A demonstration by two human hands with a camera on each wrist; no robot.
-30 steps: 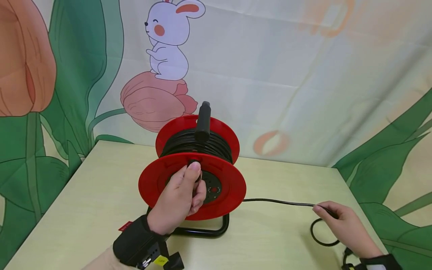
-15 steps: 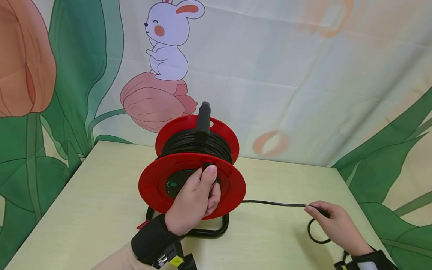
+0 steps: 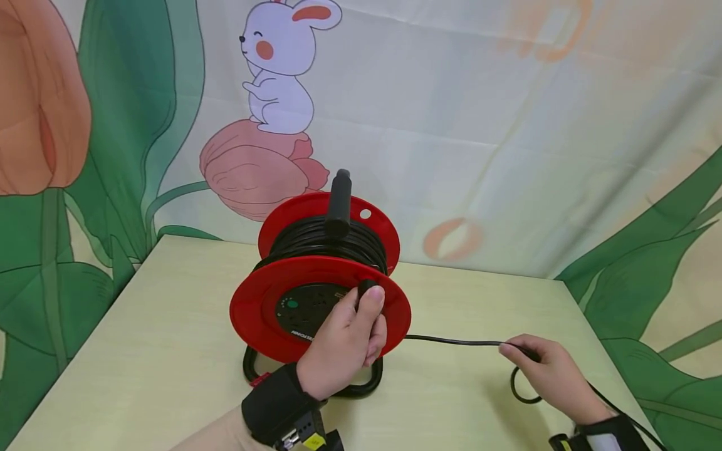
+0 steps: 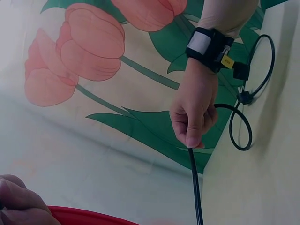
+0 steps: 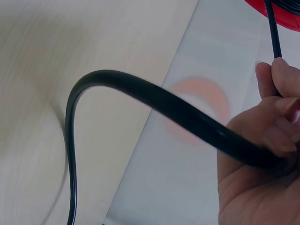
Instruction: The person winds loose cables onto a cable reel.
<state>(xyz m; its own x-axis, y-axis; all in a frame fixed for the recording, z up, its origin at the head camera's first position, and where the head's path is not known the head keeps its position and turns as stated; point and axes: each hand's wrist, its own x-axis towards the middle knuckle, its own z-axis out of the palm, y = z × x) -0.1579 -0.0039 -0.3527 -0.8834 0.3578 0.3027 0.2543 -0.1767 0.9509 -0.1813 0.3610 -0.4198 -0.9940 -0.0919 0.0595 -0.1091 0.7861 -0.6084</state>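
Note:
A red cable reel (image 3: 254,299) wound with black cable stands on a black tubular frame (image 3: 248,366) on the table. Against its front disc, my left hand (image 3: 343,341) grips the black crank knob (image 3: 367,286), whose top shows above the thumb. Out at the right, my right hand (image 3: 555,376) pinches the black cable (image 3: 451,341) that runs from the reel. Beyond the fingers the cable's free part loops under the palm in the right wrist view. In the left wrist view a plug (image 4: 245,97) hangs at the loose end near the right wrist.
The reel's thick black carrying handle (image 3: 340,207) juts up over the wound cable. Pale wooden table top (image 3: 186,326) surrounds the frame. Behind it hangs a printed cloth (image 3: 429,125) with a rabbit and tulips.
My left hand has swung the knob rightward and slightly down, turning the reel's discs. My right hand has moved a little left toward the reel, with the cable still pinched.

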